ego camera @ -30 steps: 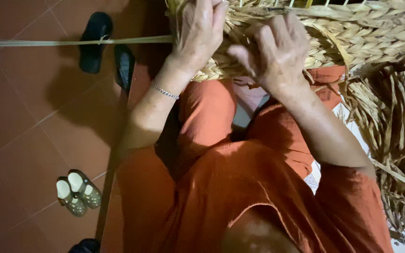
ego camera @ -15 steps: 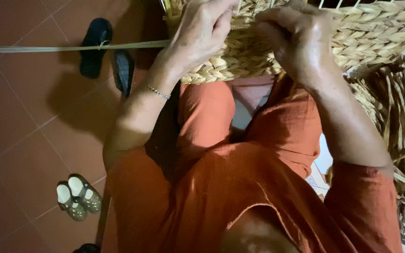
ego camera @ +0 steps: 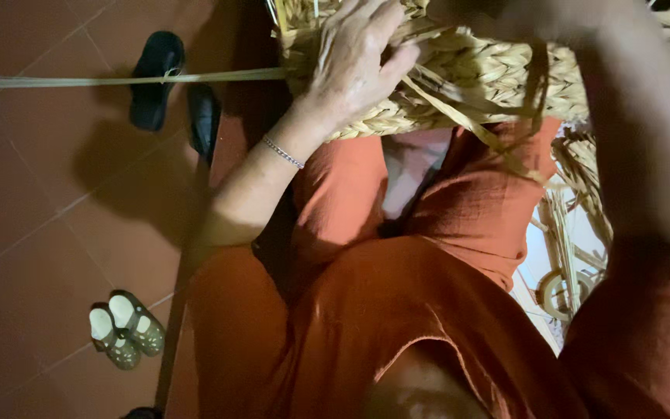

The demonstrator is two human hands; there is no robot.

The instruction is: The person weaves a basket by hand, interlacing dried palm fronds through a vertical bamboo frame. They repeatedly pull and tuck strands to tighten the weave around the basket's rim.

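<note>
woven straw basket fills the top of the head view, resting over the person's knees, its braided rim pale yellow and its loose flat strands trailing down over the orange trousers. left hand lies on the basket's near wall, palm down, its fingers slightly spread and curled against the braid, the thumb pressed toward a strand; whether it truly pinches that strand cannot be told. a thin silver bracelet circles the left wrist. the right hand is at the upper edge, blurred and mostly cut off by the frame, so the state of its fingers cannot be told; only the right forearm shows clearly, dark and out of focus, and it blocks the basket's right end and part of the straw behind it.

one long straw strand stretches taut and level from the basket's left edge across to the left border, passing over the black sandals that lie on the red tiled floor. a small pair of pale green child's shoes sits lower left on the tiles, well apart from the sandals. beside the right knee, a pile of loose straw and coiled pieces lies on a lighter patch of ground. a dark thin pole runs down beside the left thigh.
</note>
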